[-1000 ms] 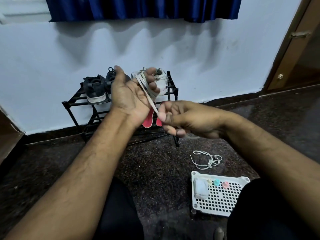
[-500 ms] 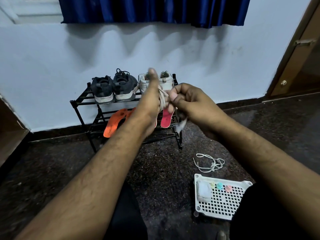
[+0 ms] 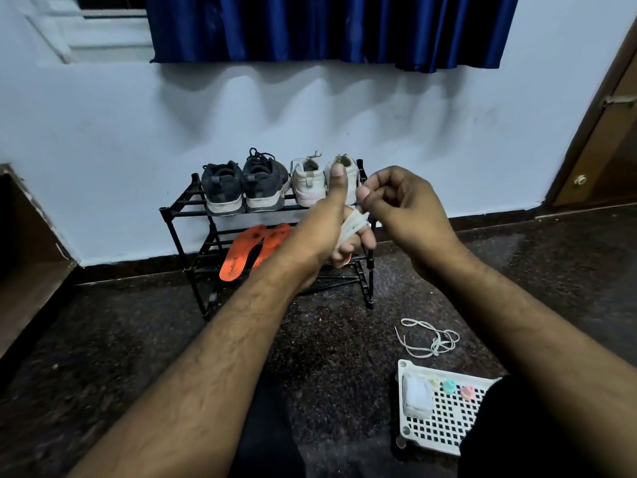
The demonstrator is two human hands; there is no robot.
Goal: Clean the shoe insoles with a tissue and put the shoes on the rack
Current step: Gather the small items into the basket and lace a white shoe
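My left hand (image 3: 327, 229) is raised in front of the black shoe rack (image 3: 179, 212), thumb up, with a white shoelace (image 3: 351, 224) wound in loops round its outstretched fingers. My right hand (image 3: 403, 215) is just to its right and pinches the lace's free end. On the rack's top shelf stand a pair of dark sneakers (image 3: 241, 186) and a pair of white sneakers (image 3: 308, 182); my left thumb partly hides the right white shoe. Two orange insoles (image 3: 241, 253) lean on the lower shelf. A white tissue pack (image 3: 417, 396) lies in a tray.
A second white shoelace (image 3: 431, 339) lies loose on the dark speckled floor. Near my right knee a white perforated tray (image 3: 444, 429) holds the tissue pack and three small coloured pieces. A wooden door (image 3: 606, 132) stands at the right, and a wooden edge at the far left.
My right hand has swung from below my left hand up and over to its right, laying more lace round the left fingers. My view has tilted down and left.
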